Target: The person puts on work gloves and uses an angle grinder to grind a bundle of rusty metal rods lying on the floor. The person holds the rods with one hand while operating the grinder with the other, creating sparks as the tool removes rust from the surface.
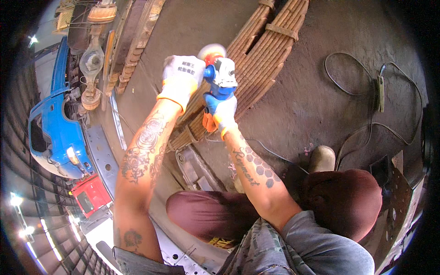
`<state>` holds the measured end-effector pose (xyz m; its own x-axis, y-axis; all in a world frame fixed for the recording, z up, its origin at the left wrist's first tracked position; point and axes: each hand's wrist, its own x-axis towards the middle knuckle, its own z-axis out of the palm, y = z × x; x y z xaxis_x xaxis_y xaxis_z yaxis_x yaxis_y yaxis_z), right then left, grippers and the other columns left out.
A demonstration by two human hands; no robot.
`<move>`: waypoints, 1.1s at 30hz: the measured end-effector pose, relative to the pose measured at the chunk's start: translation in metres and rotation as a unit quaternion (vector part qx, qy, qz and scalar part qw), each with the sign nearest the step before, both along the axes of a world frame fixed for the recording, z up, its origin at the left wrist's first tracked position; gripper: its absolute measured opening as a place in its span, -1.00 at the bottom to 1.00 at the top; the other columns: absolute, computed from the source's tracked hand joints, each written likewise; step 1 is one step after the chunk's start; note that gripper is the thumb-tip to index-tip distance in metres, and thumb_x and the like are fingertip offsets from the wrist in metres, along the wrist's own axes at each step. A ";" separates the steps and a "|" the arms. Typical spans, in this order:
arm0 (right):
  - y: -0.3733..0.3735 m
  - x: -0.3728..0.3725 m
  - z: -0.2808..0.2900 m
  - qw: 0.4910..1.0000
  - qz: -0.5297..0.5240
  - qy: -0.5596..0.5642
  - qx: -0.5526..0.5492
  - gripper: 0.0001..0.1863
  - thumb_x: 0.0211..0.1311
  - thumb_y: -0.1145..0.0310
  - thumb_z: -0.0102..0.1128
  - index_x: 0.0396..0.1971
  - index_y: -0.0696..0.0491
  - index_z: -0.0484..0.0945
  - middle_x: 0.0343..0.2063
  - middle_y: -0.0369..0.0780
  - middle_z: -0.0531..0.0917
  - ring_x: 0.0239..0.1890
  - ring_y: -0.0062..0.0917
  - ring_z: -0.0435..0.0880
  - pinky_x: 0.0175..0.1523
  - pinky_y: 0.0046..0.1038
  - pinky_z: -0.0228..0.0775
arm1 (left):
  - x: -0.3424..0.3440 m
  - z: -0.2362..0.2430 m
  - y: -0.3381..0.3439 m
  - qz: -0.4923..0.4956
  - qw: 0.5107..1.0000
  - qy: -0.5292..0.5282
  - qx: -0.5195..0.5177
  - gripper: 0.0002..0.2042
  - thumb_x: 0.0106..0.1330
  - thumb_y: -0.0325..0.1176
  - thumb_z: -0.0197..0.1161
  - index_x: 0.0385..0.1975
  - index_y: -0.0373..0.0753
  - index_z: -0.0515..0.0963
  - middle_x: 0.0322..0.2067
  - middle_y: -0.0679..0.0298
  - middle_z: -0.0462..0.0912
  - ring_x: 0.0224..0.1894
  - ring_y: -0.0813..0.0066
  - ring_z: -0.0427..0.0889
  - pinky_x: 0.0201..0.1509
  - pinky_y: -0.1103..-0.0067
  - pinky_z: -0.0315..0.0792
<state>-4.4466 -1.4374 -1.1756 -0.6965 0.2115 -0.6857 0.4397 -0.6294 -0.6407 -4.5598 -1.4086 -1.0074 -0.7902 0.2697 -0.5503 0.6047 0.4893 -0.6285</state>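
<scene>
An angle grinder (224, 73) with a blue body and silver-grey head is held out in front of me, over rusty leaf springs. My left hand (185, 73), in a white glove with an orange cuff, is closed around its blue side handle. Wrapped around the body is my right hand (223, 110), in a white and blue glove. The disc (213, 54) at the far end looks blurred, white with red. It lies close to the edge of a leaf spring pack (268, 57); I cannot tell if they touch. An orange part (208, 121) shows below my right hand.
A power strip (381, 94) with looping grey cable lies on the dark floor (339, 41) at right. At left are a rusty axle (93, 59), a grey perforated rail (98, 142), a blue truck cab (59, 133) and a red vehicle part (91, 196). A metal bracket (188, 165) lies near my knees.
</scene>
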 end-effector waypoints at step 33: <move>0.014 -0.006 0.014 1.000 0.017 -0.003 0.023 -0.64 -0.02 0.18 0.52 -0.23 0.04 0.73 -0.44 -0.16 0.79 -0.38 -0.33 0.80 -0.18 -0.26 0.62 | -0.010 0.002 0.003 -0.032 0.999 0.000 -0.001 -0.86 0.33 -0.33 0.30 -0.24 -0.06 0.80 -0.27 0.13 0.84 -0.17 0.13 0.86 -0.05 0.22 0.69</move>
<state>-4.4527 -1.4236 -1.1618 -0.6996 0.2191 -0.6801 0.4650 -0.5831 -0.6661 -4.5699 -1.4058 -1.0049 -0.7711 0.3186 -0.5513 0.6349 0.4491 -0.6286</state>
